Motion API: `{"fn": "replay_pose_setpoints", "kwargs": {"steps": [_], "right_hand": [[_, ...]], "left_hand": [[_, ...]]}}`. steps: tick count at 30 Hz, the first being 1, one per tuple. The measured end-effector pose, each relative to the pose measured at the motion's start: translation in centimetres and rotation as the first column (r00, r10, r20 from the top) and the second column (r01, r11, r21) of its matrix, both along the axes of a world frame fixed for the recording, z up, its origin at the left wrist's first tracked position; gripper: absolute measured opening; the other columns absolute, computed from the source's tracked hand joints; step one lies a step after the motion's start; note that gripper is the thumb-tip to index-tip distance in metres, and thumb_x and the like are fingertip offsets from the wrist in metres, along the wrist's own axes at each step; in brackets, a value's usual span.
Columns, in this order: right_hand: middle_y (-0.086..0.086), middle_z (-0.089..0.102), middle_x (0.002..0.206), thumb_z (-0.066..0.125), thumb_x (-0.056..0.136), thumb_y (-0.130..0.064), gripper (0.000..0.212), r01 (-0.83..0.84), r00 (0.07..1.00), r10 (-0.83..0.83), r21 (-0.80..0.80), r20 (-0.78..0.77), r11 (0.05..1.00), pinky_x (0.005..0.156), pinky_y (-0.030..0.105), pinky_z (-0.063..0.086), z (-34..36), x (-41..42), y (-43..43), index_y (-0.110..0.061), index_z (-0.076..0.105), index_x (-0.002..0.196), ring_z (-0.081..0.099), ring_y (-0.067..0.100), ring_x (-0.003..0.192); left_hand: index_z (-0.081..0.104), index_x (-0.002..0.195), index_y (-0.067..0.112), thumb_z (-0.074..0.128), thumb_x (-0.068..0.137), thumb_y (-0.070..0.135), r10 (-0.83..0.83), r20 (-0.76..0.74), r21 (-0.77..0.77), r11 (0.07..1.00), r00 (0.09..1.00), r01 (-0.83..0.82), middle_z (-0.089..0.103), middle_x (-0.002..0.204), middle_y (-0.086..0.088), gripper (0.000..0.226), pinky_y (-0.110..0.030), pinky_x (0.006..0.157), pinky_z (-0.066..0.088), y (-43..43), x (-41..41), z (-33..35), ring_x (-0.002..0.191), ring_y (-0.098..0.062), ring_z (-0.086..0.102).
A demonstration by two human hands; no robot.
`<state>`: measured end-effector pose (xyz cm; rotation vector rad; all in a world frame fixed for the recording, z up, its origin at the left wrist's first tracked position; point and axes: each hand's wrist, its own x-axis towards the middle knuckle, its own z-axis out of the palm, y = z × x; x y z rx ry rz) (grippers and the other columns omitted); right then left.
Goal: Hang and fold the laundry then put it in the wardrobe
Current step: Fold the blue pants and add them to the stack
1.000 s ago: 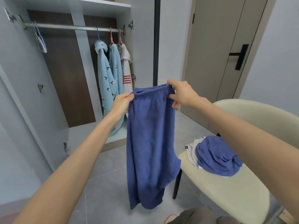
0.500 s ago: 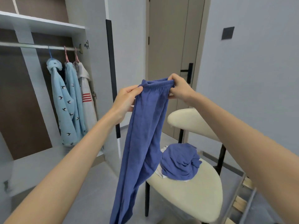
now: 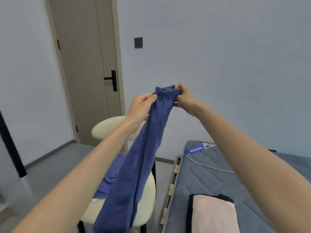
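I hold blue trousers [image 3: 139, 165] up by the elastic waistband in front of me. My left hand [image 3: 142, 107] pinches the left end of the waistband and my right hand [image 3: 184, 97] grips the right end, the two hands close together. The legs hang down and swing to the lower left, over a cream chair [image 3: 148, 187]. Another blue garment [image 3: 109, 179] lies on the chair seat, partly hidden behind the trousers. The wardrobe is out of view.
A bed with a grey quilted mattress [image 3: 210, 179] stands at the right, with a folded pink item [image 3: 213, 214] on dark cloth and a white cable [image 3: 202, 165] on it. A beige door [image 3: 87, 68] is behind the chair. Grey floor lies at the left.
My view has swung right, away from the wardrobe toward the bed. My hands have come closer together, bunching the waistband, and the trouser legs trail to the left.
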<state>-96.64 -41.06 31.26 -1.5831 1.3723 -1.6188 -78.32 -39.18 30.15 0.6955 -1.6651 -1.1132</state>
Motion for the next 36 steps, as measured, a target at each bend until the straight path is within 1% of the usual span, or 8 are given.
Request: {"fn": "replay_pose_setpoints", "kwargs": {"steps": [7,14,17,20,23,30,33,36], "right_hand": [[0.007,0.057,0.095,0.029,0.082,0.02,0.035,0.277,0.957,-0.28,0.05,0.076,0.96,0.062,0.031,0.052,-3.7,-13.4,8.1,-0.014,0.038,0.076,0.058,0.022,0.089],[0.004,0.056,0.085,0.033,0.087,0.016,0.034,0.514,0.849,-0.524,0.126,0.07,0.849,0.054,0.028,0.05,-7.5,-23.7,19.5,-0.015,0.036,0.074,0.058,0.017,0.077],[0.004,0.054,0.08,0.041,0.091,0.012,0.034,0.603,0.782,-0.616,0.135,0.093,0.786,0.046,0.021,0.051,-8.8,-26.5,24.5,-0.015,0.034,0.073,0.055,0.018,0.072],[0.005,0.054,0.079,0.042,0.093,0.01,0.034,0.677,0.719,-0.692,0.158,0.065,0.719,0.041,0.015,0.045,-10.6,-28.7,29.0,-0.015,0.035,0.071,0.052,0.014,0.069],[0.014,0.056,0.096,0.036,0.092,0.014,0.035,0.669,0.723,-0.69,0.213,0.041,0.713,0.047,0.016,0.048,-13.9,-30.3,32.3,-0.016,0.035,0.073,0.056,0.022,0.083],[0.034,0.054,0.115,0.03,0.084,0.021,0.04,0.679,0.712,-0.698,0.331,-0.077,0.655,0.06,0.025,0.053,-21.5,-32.0,34.8,-0.016,0.037,0.072,0.056,0.042,0.112],[0.033,0.055,0.096,0.027,0.078,0.024,0.043,0.679,0.723,-0.665,0.365,-0.184,0.637,0.062,0.031,0.046,-24.1,-32.0,34.3,-0.016,0.037,0.071,0.058,0.031,0.087],[0.004,0.045,0.068,0.033,0.072,0.023,0.042,0.666,0.744,-0.539,0.378,-0.394,0.643,0.058,0.023,0.036,-25.9,-31.4,33.0,-0.018,0.038,0.067,0.039,0.016,0.066]], "left_hand": [[0.066,0.095,0.01,0.046,0.097,0.019,-0.227,0.023,0.081,0.971,0.974,0.225,0.057,0.085,-0.008,0.021,-0.034,0.068,0.043,4.6,-13.6,-2.8,0.079,-0.02,0.054],[0.063,0.097,-0.006,0.047,0.096,0.017,-0.445,0.031,0.135,0.889,0.895,0.437,0.057,0.079,-0.01,0.029,-0.034,0.065,0.041,12.6,-25.3,-6.4,0.075,-0.019,0.052],[0.066,0.081,0.01,0.046,0.097,0.016,-0.538,0.023,0.157,0.835,0.843,0.528,0.059,0.061,0.006,0.026,-0.021,0.058,0.041,17.1,-28.9,-7.8,0.059,-0.004,0.053],[0.063,0.076,0.017,0.045,0.098,0.017,-0.607,0.027,0.21,0.78,0.794,0.59,0.059,0.066,0.002,0.028,-0.026,0.061,0.039,21.0,-31.4,-10.0,0.063,-0.009,0.053],[0.059,0.082,0.011,0.045,0.098,0.02,-0.641,0.025,0.249,0.747,0.767,0.617,0.051,0.08,-0.01,0.024,-0.035,0.069,0.036,23.6,-32.9,-13.4,0.075,-0.018,0.046],[0.05,0.089,0.017,0.044,0.099,0.023,-0.647,0.04,0.422,0.702,0.762,0.574,0.045,0.081,-0.009,0.013,-0.035,0.065,0.032,26.3,-33.2,-22.2,0.076,-0.02,0.041],[0.048,0.088,0.017,0.044,0.1,0.022,-0.631,0.03,0.521,0.672,0.776,0.526,0.042,0.082,-0.01,0.013,-0.035,0.063,0.031,26.4,-32.5,-25.0,0.073,-0.021,0.038],[0.047,0.074,0.021,0.045,0.099,0.02,-0.622,0.025,0.608,0.631,0.783,0.482,0.044,0.086,-0.008,0.025,-0.036,0.069,0.034,25.9,-31.5,-27.7,0.08,-0.02,0.041]]}}
